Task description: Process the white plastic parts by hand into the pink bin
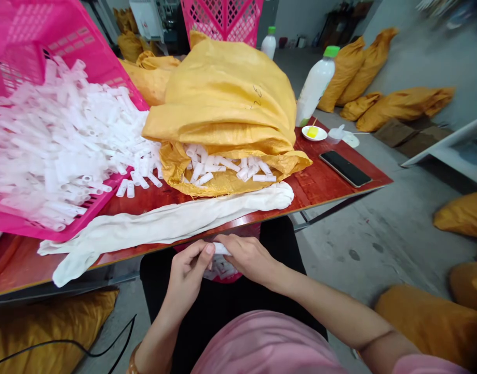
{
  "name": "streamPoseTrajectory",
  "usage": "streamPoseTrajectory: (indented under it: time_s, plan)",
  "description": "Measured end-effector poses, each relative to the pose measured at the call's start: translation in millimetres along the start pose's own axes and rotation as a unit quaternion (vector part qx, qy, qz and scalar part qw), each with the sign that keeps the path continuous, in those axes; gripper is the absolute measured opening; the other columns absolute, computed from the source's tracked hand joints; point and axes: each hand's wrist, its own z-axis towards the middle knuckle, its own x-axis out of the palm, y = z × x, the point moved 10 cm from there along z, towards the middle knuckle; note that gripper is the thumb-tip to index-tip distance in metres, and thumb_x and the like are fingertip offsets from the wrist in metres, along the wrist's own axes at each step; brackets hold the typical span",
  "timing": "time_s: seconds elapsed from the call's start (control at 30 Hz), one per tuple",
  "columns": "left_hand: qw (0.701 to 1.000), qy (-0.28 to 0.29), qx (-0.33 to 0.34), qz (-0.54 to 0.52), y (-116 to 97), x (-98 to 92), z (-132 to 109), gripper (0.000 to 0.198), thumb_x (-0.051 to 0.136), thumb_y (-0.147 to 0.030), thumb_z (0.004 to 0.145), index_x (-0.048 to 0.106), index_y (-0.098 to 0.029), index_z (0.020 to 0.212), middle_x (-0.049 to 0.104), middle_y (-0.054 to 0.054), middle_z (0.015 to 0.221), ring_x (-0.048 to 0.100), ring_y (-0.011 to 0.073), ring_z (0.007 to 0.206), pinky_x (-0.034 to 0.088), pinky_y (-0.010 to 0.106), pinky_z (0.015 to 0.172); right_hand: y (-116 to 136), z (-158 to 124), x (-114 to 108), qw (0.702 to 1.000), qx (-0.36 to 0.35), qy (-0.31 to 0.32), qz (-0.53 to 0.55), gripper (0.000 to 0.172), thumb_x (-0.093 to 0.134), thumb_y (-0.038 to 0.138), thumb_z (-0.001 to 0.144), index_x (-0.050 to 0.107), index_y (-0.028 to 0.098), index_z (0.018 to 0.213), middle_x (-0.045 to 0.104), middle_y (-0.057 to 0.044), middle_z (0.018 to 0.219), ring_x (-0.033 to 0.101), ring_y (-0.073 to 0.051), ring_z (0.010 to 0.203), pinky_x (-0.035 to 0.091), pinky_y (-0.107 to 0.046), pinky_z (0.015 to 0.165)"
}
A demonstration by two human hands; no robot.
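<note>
Between my two hands, just past the table's front edge, is a small white tube. My left hand pinches its left end with thumb and fingers. Around its right end are the closed fingers of my right hand. Below the hands, a pink container with white tubes shows between my legs. A rolled white cloth lies along the table's front edge. Behind it, an open yellow sack shows several white tubes at its mouth. A tipped pink basket at the left spills a heap of white tubes.
On the red table's right side are a phone, a small dish and a white bottle with a green cap. Yellow sacks stand and lie on the floor. A black cable crosses a sack at lower left.
</note>
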Motion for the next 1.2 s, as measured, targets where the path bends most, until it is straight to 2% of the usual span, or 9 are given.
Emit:
streamPoseTrajectory:
  time_s: [0.13, 0.4, 0.6, 0.67, 0.73, 0.8, 0.87, 1.03, 1.2]
  plan:
    - [0.990, 0.117, 0.055, 0.049, -10.5, 7.0, -13.7, 0.062, 0.024, -0.065, 0.101, 0.060, -0.019, 0.080, 0.053, 0.004, 0.076, 0.046, 0.0180, 0.070, 0.038, 0.030, 0.065, -0.7, 2.0, -0.9, 0.975, 0.023, 0.064, 0.210, 0.022, 0.058, 0.013, 0.093, 0.064, 0.017, 0.113, 0.071, -0.005, 0.101, 0.066, -0.016, 0.087, 0.049, -0.024, 0.077]
    - [0.875, 0.326, 0.175, 0.312, -28.7, 34.4, -8.1, 0.041, 0.064, -0.053, 0.092, 0.066, -0.024, 0.122, 0.066, 0.004, 0.092, 0.059, 0.0189, 0.084, 0.045, 0.029, 0.080, -24.3, -7.4, 27.3, 0.881, 0.110, 0.155, 0.433, 0.007, 0.068, 0.018, 0.080, 0.063, 0.013, 0.082, 0.054, 0.003, 0.072, 0.045, -0.009, 0.064, 0.035, -0.019, 0.057]
    - [0.880, 0.366, 0.159, 0.259, -27.6, 17.5, 8.2, 0.044, 0.064, -0.046, 0.094, 0.064, -0.026, 0.133, 0.071, 0.004, 0.093, 0.063, 0.0164, 0.079, 0.047, 0.025, 0.074, -23.6, 4.6, 5.6, 0.946, 0.073, 0.113, 0.296, 0.008, 0.060, 0.011, 0.085, 0.066, 0.015, 0.089, 0.060, 0.002, 0.077, 0.054, -0.012, 0.070, 0.042, -0.021, 0.065]
    - [0.912, 0.310, 0.115, 0.244, -22.7, -15.9, 27.1, 0.039, 0.062, -0.048, 0.095, 0.070, -0.025, 0.125, 0.073, 0.003, 0.089, 0.064, 0.0157, 0.075, 0.048, 0.023, 0.069, -26.4, 0.0, 7.3, 0.975, 0.056, 0.119, 0.177, 0.021, 0.060, 0.011, 0.088, 0.068, 0.018, 0.106, 0.066, -0.003, 0.094, 0.062, -0.017, 0.086, 0.047, -0.026, 0.078]
    - [0.943, 0.134, 0.091, 0.290, -23.2, -76.6, 59.2, 0.036, 0.057, -0.049, 0.096, 0.075, -0.022, 0.110, 0.075, 0.005, 0.091, 0.067, 0.0187, 0.078, 0.050, 0.025, 0.072, -32.4, -7.7, 12.1, 0.986, 0.053, 0.133, 0.080, 0.041, 0.066, 0.017, 0.088, 0.061, 0.020, 0.129, 0.065, -0.010, 0.119, 0.062, -0.025, 0.110, 0.049, -0.034, 0.093]
    - [0.914, -0.079, 0.072, 0.390, -27.6, -144.9, 84.4, 0.037, 0.051, -0.046, 0.096, 0.075, -0.017, 0.101, 0.075, 0.009, 0.091, 0.068, 0.0235, 0.082, 0.051, 0.030, 0.076, -37.0, -8.6, 10.1, 0.988, 0.051, 0.137, 0.047, 0.054, 0.071, 0.023, 0.088, 0.055, 0.022, 0.139, 0.061, -0.014, 0.134, 0.059, -0.028, 0.122, 0.048, -0.038, 0.100]
    - [0.844, -0.184, 0.025, 0.504, -22.6, -185.6, 105.7, 0.039, 0.046, -0.040, 0.096, 0.072, -0.013, 0.108, 0.074, 0.014, 0.097, 0.069, 0.0290, 0.086, 0.051, 0.036, 0.079, -34.7, 6.0, -4.6, 0.990, 0.032, 0.122, 0.063, 0.034, 0.065, 0.028, 0.094, 0.063, 0.021, 0.128, 0.068, -0.011, 0.122, 0.065, -0.025, 0.110, 0.051, -0.034, 0.094]
    - [0.770, -0.210, -0.066, 0.599, 10.4, -204.6, 143.8, 0.042, 0.045, -0.034, 0.094, 0.066, -0.001, 0.110, 0.068, 0.030, 0.107, 0.067, 0.0418, 0.095, 0.051, 0.046, 0.076, -31.1, 97.3, -79.0, 0.993, -0.035, -0.072, -0.085, 0.023, 0.043, 0.016, 0.103, 0.065, 0.015, 0.111, 0.067, -0.012, 0.107, 0.063, -0.022, 0.101, 0.050, -0.034, 0.088]
    - [0.805, -0.162, -0.042, 0.569, 29.2, -198.8, 122.8, 0.028, 0.056, -0.035, 0.088, 0.073, -0.013, 0.091, 0.071, 0.017, 0.094, 0.067, 0.0325, 0.089, 0.050, 0.039, 0.077, -51.2, 166.6, -43.6, 0.949, -0.080, 0.017, -0.304, 0.037, 0.044, -0.001, 0.094, 0.062, 0.012, 0.123, 0.062, -0.016, 0.118, 0.058, -0.027, 0.112, 0.049, -0.039, 0.093]
